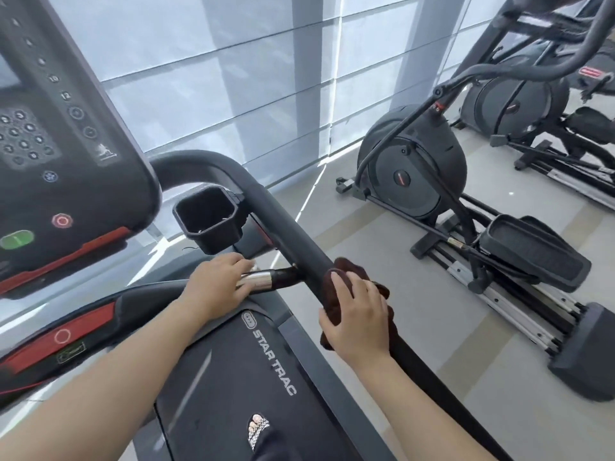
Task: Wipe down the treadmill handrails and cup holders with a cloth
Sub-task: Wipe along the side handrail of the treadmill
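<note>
**Cloth clamped on the right rail**

The right hand point(357, 314) curls over a dark brown cloth point(346, 265), pressing it round the treadmill's right handrail point(289, 227) just below the cross-bar joint. The left hand point(216, 281) lies on the chrome grip bar point(259, 280), fingers nearly straight. The black cup holder point(213, 241) sits at the rail's upper end.

The pale grey floor point(382, 254), crossed by wider tan bands, carried three exercise machines. The treadmill point(233, 377) stood on it at the left, its dark deck marked STAR TRAC, and across a bare strip of floor to its right an elliptical trainer point(412, 174) rested on a long rail base with dark end caps. A second elliptical point(512, 104) stood farther back on the right, near the shaded window wall.
</note>
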